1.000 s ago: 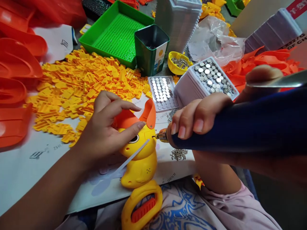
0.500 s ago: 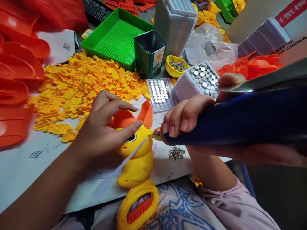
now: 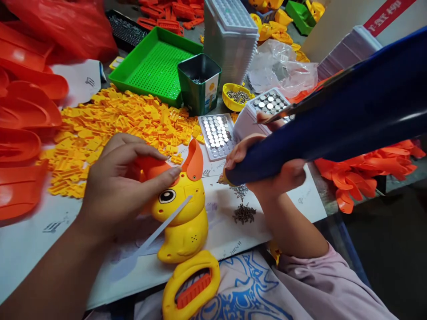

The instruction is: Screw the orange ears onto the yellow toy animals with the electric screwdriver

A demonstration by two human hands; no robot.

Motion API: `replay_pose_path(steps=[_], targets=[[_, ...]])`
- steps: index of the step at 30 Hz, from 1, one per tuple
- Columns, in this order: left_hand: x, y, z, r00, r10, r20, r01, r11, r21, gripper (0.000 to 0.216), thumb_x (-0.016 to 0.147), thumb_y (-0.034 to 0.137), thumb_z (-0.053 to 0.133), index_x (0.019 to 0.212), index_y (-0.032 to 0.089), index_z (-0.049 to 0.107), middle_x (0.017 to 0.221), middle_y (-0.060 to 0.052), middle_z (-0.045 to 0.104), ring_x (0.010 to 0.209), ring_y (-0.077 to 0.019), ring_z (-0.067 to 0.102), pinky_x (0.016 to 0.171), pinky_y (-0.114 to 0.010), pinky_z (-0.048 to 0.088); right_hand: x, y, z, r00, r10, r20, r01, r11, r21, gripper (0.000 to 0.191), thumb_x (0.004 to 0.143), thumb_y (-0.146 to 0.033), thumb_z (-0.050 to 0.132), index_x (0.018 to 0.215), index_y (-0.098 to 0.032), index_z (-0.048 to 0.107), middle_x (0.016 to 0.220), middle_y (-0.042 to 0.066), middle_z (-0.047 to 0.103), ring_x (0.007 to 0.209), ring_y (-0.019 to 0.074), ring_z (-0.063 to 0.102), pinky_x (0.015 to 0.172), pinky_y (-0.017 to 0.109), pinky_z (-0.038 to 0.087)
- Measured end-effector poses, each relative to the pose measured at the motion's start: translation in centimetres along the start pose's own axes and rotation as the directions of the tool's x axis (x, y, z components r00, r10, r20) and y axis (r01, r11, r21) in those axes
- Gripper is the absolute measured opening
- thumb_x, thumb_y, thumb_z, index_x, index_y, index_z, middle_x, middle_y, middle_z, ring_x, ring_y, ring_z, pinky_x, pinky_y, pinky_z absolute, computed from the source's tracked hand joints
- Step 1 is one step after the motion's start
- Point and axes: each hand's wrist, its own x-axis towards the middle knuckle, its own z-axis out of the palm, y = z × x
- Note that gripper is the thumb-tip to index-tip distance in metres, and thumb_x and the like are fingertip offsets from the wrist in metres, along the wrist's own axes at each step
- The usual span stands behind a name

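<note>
A yellow plastic toy animal (image 3: 187,235) with an eye, an upright orange ear (image 3: 194,162) and a loop handle (image 3: 167,298) lies at the table's near edge. My left hand (image 3: 116,178) grips its head at the other orange part, which the fingers mostly hide. A thin white strip (image 3: 167,220) runs slantwise over the toy. My right hand (image 3: 267,178) is wrapped round a dark blue electric screwdriver (image 3: 320,129). Its tip, apart from the toy, points left above small piles of screws (image 3: 244,214) on the white paper.
Behind my hands spreads a heap of yellow-orange plastic pieces (image 3: 133,120). Farther back are a green tray (image 3: 130,80), a dark green bin (image 3: 190,95), a yellow bowl of screws (image 3: 230,100) and trays of round metal discs (image 3: 216,133). Orange parts (image 3: 20,191) crowd the left; others (image 3: 360,173) lie right.
The screwdriver's tip has left the toy's head and moved right, towards the screws, its body now tilted more. My left hand stays on the toy. The view has shifted slightly.
</note>
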Motion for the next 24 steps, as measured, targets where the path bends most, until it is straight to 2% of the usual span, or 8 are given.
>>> replay_pose_path(steps=[6, 15, 19, 22, 24], targets=[[-0.1, 0.5, 0.1, 0.995, -0.068, -0.079, 0.071, 0.997, 0.038, 0.027, 0.062, 0.04, 0.077, 0.072, 0.021, 0.06, 0.079, 0.002, 0.05, 0.073, -0.0136, 0.048, 0.06, -0.03, 0.035, -1.0, 1.9, -0.8, 0.997, 0.043, 0.066, -0.045, 0.999, 0.018, 0.028, 0.076, -0.047, 0.064, 0.083, -0.02, 0.067, 0.068, 0.002, 0.068, 0.055, 0.0175, 0.066, 0.047, 0.029, 0.054], [0.1, -0.1, 0.0, 0.993, -0.075, -0.092, 0.084, 0.992, 0.095, 0.03, 0.06, 0.043, 0.078, 0.074, 0.021, 0.062, 0.082, 0.001, 0.05, 0.078, -0.0166, 0.05, 0.07, -0.033, 0.038, -1.1, 2.4, -0.8, 0.993, 0.112, 0.04, -0.114, 0.993, 0.044, 0.028, 0.072, -0.047, 0.07, 0.078, -0.02, 0.068, 0.068, 0.002, 0.066, 0.055, 0.0165, 0.065, 0.05, 0.029, 0.055], [-0.2, 0.0, 0.2, 0.993, -0.101, -0.06, 0.107, 0.99, 0.097, 0.03, 0.062, 0.044, 0.076, 0.076, 0.022, 0.062, 0.082, 0.001, 0.051, 0.079, -0.0186, 0.051, 0.071, -0.035, 0.04, -0.3, 0.7, -0.5, 0.998, 0.051, -0.045, -0.05, 0.999, 0.022, 0.031, 0.072, -0.051, 0.07, 0.083, -0.022, 0.065, 0.065, 0.001, 0.067, 0.052, 0.0178, 0.064, 0.045, 0.03, 0.053], [-0.5, -0.1, 0.7, 0.99, -0.139, -0.014, 0.139, 0.989, 0.056, 0.03, 0.063, 0.04, 0.076, 0.084, 0.024, 0.064, 0.086, 0.001, 0.053, 0.082, -0.0201, 0.054, 0.076, -0.038, 0.042, 0.6, -1.9, 0.1, 0.992, 0.021, -0.128, -0.022, 1.0, -0.003, 0.045, 0.066, -0.057, 0.073, 0.096, -0.025, 0.067, 0.056, -0.002, 0.064, 0.045, 0.018, 0.06, 0.041, 0.03, 0.051], [-0.6, -0.2, 1.1, 0.991, -0.134, 0.027, 0.134, 0.991, 0.009, 0.028, 0.065, 0.037, 0.075, 0.087, 0.026, 0.064, 0.089, 0.001, 0.052, 0.087, -0.0206, 0.054, 0.081, -0.039, 0.043, 1.0, -3.8, 0.8, 0.988, 0.02, -0.156, -0.026, 0.999, -0.034, 0.048, 0.065, -0.062, 0.071, 0.097, -0.026, 0.067, 0.053, -0.003, 0.062, 0.043, 0.018, 0.059, 0.042, 0.031, 0.052]])
